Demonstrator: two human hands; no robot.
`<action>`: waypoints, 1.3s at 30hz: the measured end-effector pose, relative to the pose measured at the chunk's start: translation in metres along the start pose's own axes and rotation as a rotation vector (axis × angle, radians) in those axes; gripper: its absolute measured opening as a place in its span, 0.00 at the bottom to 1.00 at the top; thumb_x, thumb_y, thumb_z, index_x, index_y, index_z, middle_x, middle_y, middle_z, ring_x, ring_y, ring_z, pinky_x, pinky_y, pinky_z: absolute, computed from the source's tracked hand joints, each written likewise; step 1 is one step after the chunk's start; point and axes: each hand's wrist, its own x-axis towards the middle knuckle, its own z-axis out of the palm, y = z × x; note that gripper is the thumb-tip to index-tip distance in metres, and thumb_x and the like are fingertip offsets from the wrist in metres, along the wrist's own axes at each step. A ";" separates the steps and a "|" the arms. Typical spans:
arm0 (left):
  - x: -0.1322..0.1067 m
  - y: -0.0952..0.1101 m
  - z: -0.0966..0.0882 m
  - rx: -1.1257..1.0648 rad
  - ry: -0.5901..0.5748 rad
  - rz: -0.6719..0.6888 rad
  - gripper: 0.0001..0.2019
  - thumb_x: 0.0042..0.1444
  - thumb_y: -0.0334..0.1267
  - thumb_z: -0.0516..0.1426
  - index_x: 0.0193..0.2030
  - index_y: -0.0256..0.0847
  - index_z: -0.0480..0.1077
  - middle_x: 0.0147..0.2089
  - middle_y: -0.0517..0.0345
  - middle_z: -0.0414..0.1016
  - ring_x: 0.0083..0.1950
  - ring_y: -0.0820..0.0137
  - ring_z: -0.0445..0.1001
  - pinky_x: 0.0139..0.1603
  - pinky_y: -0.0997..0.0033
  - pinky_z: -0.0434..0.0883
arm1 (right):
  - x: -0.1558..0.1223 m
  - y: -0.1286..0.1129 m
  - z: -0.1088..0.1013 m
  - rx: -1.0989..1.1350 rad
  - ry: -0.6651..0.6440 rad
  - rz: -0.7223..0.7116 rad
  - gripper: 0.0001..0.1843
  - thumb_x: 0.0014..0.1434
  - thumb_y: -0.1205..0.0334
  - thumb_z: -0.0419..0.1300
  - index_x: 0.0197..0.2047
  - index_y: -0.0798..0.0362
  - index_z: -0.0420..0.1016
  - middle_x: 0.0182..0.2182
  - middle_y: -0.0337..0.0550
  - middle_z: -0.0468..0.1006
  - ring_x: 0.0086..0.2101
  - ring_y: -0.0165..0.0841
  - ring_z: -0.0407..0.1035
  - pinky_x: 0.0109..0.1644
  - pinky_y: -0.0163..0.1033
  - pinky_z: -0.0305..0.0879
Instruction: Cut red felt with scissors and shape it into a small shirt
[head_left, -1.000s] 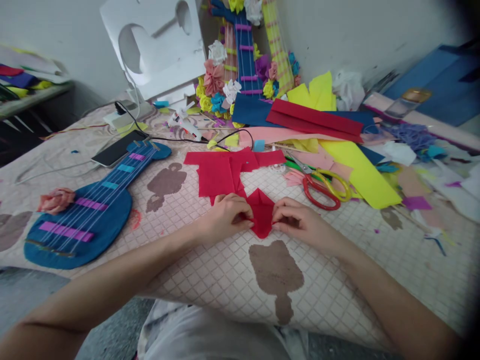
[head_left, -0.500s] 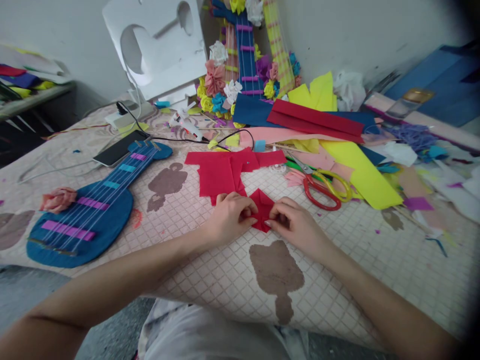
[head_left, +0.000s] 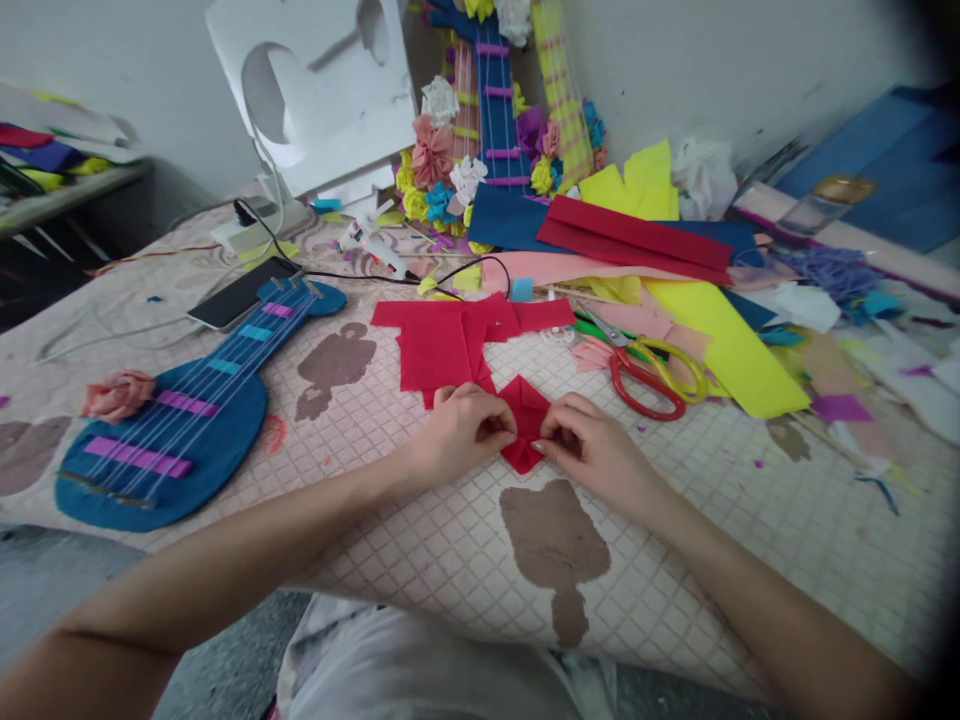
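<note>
A small red piece of folded crepe paper (head_left: pixel 524 412) lies on the quilted table cover between my two hands. My left hand (head_left: pixel 471 430) pinches its left edge, thumb against fingers. On the opposite edge my right hand (head_left: pixel 587 440) holds it the same way. Creases run across the piece toward its middle. Just beyond my left hand rest several red paper squares and strips (head_left: pixel 435 345), loosely overlapping. Scissors with red and yellow handles (head_left: pixel 649 385) lie to the right of my right hand.
A blue paper guitar (head_left: pixel 172 440) with a pink flower lies at left, near a phone (head_left: pixel 244 292). Behind stand a white hot glue gun (head_left: pixel 379 248) with a black cord and flower-decorated guitars (head_left: pixel 495 110). Yellow paper (head_left: pixel 750 350) and scraps cover the right side.
Both hands keep their pinch on the red paper. Its lower point now shows a little more below my fingers. The whole view has shifted very slightly.
</note>
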 end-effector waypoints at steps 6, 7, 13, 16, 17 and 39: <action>-0.003 0.002 0.008 0.066 0.063 -0.007 0.04 0.52 0.30 0.57 0.33 0.41 0.71 0.32 0.61 0.75 0.42 0.67 0.69 0.47 0.60 0.59 | -0.001 0.000 0.002 -0.045 0.022 -0.015 0.07 0.54 0.72 0.58 0.30 0.51 0.64 0.32 0.37 0.66 0.29 0.28 0.64 0.33 0.36 0.62; -0.003 0.002 0.009 0.076 0.069 0.000 0.03 0.52 0.30 0.57 0.34 0.41 0.71 0.32 0.62 0.75 0.42 0.67 0.69 0.47 0.60 0.59 | -0.001 0.000 0.002 -0.050 0.023 -0.015 0.07 0.54 0.72 0.58 0.30 0.51 0.64 0.33 0.38 0.66 0.29 0.28 0.64 0.33 0.36 0.62; -0.005 0.004 0.010 0.151 0.087 0.057 0.04 0.54 0.30 0.55 0.36 0.41 0.68 0.33 0.61 0.75 0.44 0.65 0.68 0.46 0.61 0.58 | -0.001 -0.003 0.002 -0.062 0.039 -0.030 0.07 0.54 0.72 0.57 0.29 0.51 0.64 0.32 0.38 0.67 0.29 0.30 0.65 0.33 0.37 0.62; -0.007 0.007 0.010 0.194 0.092 0.054 0.04 0.54 0.29 0.54 0.36 0.40 0.67 0.34 0.60 0.75 0.44 0.65 0.68 0.45 0.62 0.58 | 0.000 -0.003 0.002 -0.067 0.037 -0.032 0.08 0.54 0.72 0.57 0.30 0.51 0.64 0.32 0.38 0.66 0.29 0.29 0.64 0.33 0.36 0.62; -0.007 0.008 0.010 0.211 0.097 0.055 0.04 0.54 0.29 0.54 0.36 0.40 0.67 0.35 0.59 0.75 0.44 0.65 0.67 0.45 0.63 0.58 | 0.000 -0.002 0.003 -0.068 0.036 -0.029 0.08 0.54 0.72 0.57 0.30 0.51 0.64 0.32 0.38 0.66 0.29 0.29 0.64 0.33 0.36 0.62; -0.007 0.008 0.014 0.263 0.116 0.084 0.03 0.54 0.29 0.53 0.35 0.40 0.65 0.37 0.59 0.75 0.44 0.65 0.67 0.45 0.63 0.58 | 0.000 -0.007 0.004 -0.106 0.059 -0.026 0.07 0.55 0.70 0.56 0.30 0.50 0.63 0.32 0.38 0.67 0.30 0.30 0.65 0.32 0.36 0.62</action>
